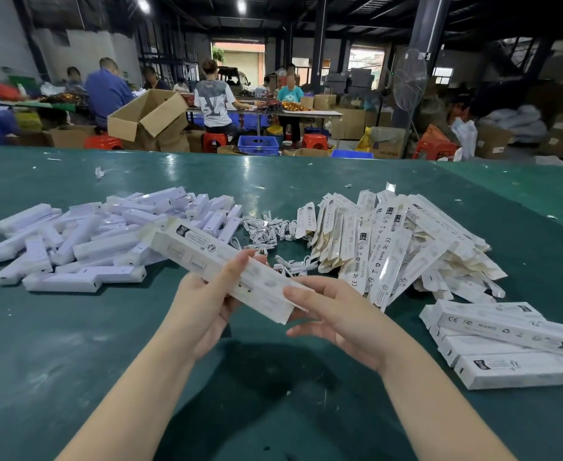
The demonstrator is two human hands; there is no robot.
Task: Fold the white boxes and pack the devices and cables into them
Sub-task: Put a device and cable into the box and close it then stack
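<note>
My left hand (203, 304) grips the long white box (227, 266) from below, fingers curled round its middle, while my right hand (336, 319) supports its near end with fingers extended and only loosely bent. The box slants above the green table (74, 344), its far end over the pile of white devices (84, 241) on my left. Coiled white cables (268, 232) lie past it in the middle, flat unfolded boxes (396, 241) heap to the right, and finished boxes (513, 344) are stacked nearest my right arm.
</note>
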